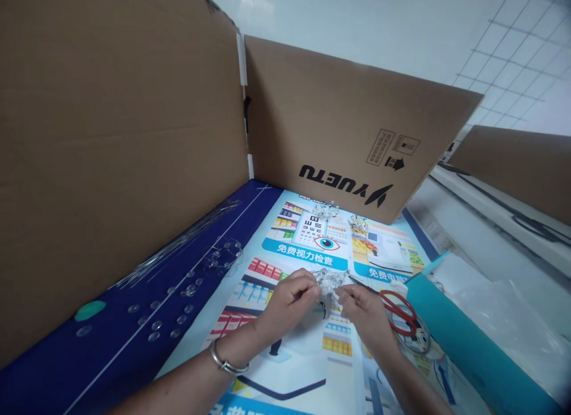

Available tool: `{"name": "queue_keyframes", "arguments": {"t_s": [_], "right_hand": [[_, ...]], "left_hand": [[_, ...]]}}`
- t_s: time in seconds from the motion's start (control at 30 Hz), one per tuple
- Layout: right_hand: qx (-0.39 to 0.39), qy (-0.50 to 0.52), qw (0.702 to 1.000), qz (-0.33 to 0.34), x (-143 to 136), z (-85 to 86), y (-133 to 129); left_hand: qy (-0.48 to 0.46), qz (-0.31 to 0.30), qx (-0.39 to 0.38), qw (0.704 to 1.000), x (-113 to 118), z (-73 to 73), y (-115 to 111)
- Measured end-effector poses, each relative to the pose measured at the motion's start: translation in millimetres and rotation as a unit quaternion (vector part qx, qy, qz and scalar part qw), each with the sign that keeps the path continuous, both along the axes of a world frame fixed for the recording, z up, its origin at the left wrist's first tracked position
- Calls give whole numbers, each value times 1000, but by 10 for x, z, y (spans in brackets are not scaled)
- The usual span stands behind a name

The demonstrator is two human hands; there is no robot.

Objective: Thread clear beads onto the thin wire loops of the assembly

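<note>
My left hand point(294, 299) and my right hand point(363, 311) face each other over the printed table cover. Both are closed in a pinch at the near side of a tangle of thin wire with clear beads point(329, 282). The left pinches at its left edge, the right at its right edge. What exactly lies between the fingertips is too fine to make out, but the wire runs to both hands. A silver bangle point(223, 360) is on my left wrist. Right beside my right hand lie red-handled scissors point(404, 313), partly hidden by it.
Cardboard panels point(334, 106) stand at the left and back. Loose clear beads point(156, 326), a green disc point(90, 310) and a bundle of thin wires point(178, 242) lie at left. Beaded wire clusters point(325, 211) sit at the back. A teal box point(473, 332) holding clear plastic stands at right.
</note>
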State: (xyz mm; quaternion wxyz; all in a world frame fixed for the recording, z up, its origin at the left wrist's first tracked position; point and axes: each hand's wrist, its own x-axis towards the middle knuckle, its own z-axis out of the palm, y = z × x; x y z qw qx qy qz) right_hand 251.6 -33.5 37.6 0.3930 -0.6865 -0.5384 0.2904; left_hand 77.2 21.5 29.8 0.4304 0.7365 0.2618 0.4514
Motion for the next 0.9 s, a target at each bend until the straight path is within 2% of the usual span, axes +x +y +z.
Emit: {"name": "queue_keyframes", "arguments": {"t_s": [0.4,0.9], "right_hand": [[61,36,997,-18,163,-294,-107],[77,63,995,-1,138,-319,-135]], "left_hand": [[5,-14,-19,1000,-4,-24,-16],[0,-42,-28,999,-2,-31,-30]]}}
